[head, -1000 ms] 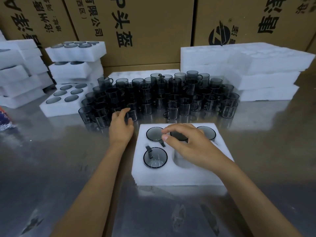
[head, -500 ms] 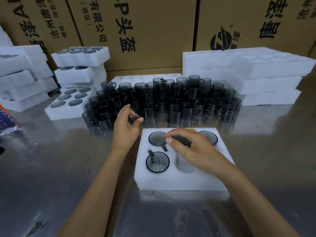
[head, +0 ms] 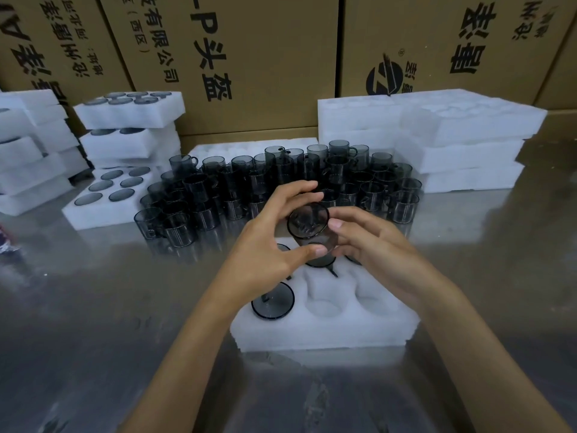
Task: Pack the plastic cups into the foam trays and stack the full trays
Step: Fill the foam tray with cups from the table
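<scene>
A smoky grey plastic cup [head: 309, 225] is held tilted above the white foam tray [head: 324, 332], its open mouth facing me. My left hand [head: 268, 245] grips it from the left with thumb and fingers. From the right, my right hand [head: 374, 251] holds its side. The tray has a cup seated in its near-left pocket [head: 272, 300] and cups in its far pockets, partly hidden by my hands. Two near pockets [head: 324, 303] are bare. A crowd of loose grey cups [head: 281, 189] stands behind the tray.
A filled tray [head: 103, 210] lies at the left, with a stack of filled trays [head: 131, 132] behind it. Another foam stack [head: 28, 151] sits at the far left, and empty foam trays [head: 437, 145] are piled at the right. Cardboard boxes [head: 249, 57] wall the back of the metal table [head: 93, 339].
My left hand lifted a cup out of the loose group and brought it over the tray. My right hand rose from the tray's far pockets to take hold of that cup.
</scene>
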{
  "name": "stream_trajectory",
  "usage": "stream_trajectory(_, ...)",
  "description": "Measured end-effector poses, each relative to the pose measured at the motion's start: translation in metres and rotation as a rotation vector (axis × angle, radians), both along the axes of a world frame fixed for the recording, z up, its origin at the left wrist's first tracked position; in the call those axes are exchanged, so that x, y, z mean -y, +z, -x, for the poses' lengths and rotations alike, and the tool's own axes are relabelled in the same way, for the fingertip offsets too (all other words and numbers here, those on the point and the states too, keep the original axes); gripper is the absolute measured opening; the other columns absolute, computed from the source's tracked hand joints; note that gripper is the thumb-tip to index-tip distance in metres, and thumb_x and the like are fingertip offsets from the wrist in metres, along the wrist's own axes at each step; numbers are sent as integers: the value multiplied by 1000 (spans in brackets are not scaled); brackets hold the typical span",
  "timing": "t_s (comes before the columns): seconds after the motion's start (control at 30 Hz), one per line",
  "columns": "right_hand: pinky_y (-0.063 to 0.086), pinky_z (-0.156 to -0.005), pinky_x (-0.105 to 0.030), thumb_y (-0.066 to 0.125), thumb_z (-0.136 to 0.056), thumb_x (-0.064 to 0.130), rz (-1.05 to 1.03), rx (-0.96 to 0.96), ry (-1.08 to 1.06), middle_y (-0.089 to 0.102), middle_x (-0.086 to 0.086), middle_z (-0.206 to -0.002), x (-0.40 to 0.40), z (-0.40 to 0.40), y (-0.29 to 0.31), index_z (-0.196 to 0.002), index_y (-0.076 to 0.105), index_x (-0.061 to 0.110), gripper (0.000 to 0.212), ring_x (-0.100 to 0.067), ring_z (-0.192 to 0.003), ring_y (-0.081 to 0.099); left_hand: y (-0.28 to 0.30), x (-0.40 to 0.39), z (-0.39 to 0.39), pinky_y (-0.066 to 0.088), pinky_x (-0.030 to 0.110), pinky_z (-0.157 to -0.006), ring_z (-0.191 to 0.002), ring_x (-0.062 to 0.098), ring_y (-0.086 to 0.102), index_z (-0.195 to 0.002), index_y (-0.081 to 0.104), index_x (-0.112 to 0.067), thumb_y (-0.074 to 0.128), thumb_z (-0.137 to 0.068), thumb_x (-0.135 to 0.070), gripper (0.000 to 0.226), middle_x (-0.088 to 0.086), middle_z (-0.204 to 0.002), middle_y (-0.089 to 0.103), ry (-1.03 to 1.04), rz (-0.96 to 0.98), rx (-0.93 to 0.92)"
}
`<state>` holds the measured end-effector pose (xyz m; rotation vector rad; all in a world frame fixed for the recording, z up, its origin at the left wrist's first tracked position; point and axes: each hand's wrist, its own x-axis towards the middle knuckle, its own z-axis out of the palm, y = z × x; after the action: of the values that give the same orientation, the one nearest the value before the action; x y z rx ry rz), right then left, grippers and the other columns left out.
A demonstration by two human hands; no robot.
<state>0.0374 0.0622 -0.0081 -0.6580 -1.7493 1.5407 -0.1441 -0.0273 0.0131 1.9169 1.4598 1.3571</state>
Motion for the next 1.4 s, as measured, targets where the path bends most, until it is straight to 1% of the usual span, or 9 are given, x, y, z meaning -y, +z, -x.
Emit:
stream_trajectory(0.17, 55, -93, -37, 78, -81, 39, 12, -95, 2, 71, -1, -119, -1, 4, -6, -117, 69, 29, 38, -21, -109, 69, -3, -4, -4, 29, 20, -111, -141, -11, 29, -145, 32, -53, 87, -75, -24, 94, -32, -153, 32, 100, -30, -109)
stream_trajectory(0.27, 53, -85, -29, 78, -77, 29, 11, -110, 23, 70, -6, -117, -2, 2, -7, -114, 68, 26, 38, -21, -108, 68, -4, -4, -6, 33, 5, -102, -131, -16, 38, -139, 40, -51, 89, -71, -25, 88, -36, -141, 41, 127, 21, -112)
stream_trajectory(0.47, 52, -78, -23, 75, -78, 41, -112, 116, -8, 72, -8, -90, 2, -4, 4, -82, 65, 22, 21, -16, -85, 67, 4, 1, 7, 48, 37, -101, -112, 3, 62, -117, 64, -41, 93, -64, -39, 61, -19, -117, 67, -17, 220, -130)
stream_trajectory(0.63, 49, -86, -42, 72, -86, 41, -238, 307, 25, 70, -15, -92, 4, -5, 2, -74, 70, 14, 30, -31, -94, 66, 3, 6, 17, 40, 12, -92, -117, -15, 51, -113, 64, -51, 90, -64, -46, 55, -33, -122, 61, -164, 418, -197)
stream_trajectory(0.73, 49, -85, -33, 72, -88, 44, -260, 315, 15, 70, -8, -89, 4, -5, 1, -63, 67, 19, 35, -25, -91, 67, -2, 4, 16, 30, -7, -91, -128, -24, 35, -116, 62, -52, 91, -65, -42, 59, -47, -124, 52, -203, 450, -174)
stream_trajectory(0.93, 48, -76, -13, 76, -84, 42, -290, 307, 12, 69, -5, -87, -1, -6, -2, -57, 62, 16, 40, -10, -83, 67, -7, 3, 14, 38, 3, -92, -118, -18, 48, -113, 58, -48, 90, -64, -44, 59, -42, -119, 56, -195, 490, -210)
stream_trajectory(1.03, 42, -85, -9, 78, -77, 47, -320, 344, 27, 69, 5, -94, -2, -6, -6, -61, 65, 15, 38, 3, -97, 62, -10, 3, 12, 43, 22, -97, -117, -5, 52, -106, 57, -44, 91, -63, -48, 55, -28, -119, 60, -179, 500, -287)
stream_trajectory(1.23, 20, -91, -3, 79, -68, 56, -459, 497, -51, 53, 26, -118, -4, -4, -12, -80, 67, 30, 31, 22, -118, 24, -12, 3, 14, 32, 22, -103, -133, -23, 23, -108, 57, -46, 83, -66, -60, 52, -49, -121, 44, -167, 566, -268)
stream_trajectory(1.4, 14, -100, -27, 66, -59, 78, -609, 650, -163, 43, 29, -126, -3, -3, -12, -100, 60, 43, 55, 8, -121, 21, -5, 5, 18, 26, 17, -103, -142, -16, 9, -123, 45, -60, 80, -73, -55, 61, -45, -144, 28, -103, 559, -239)
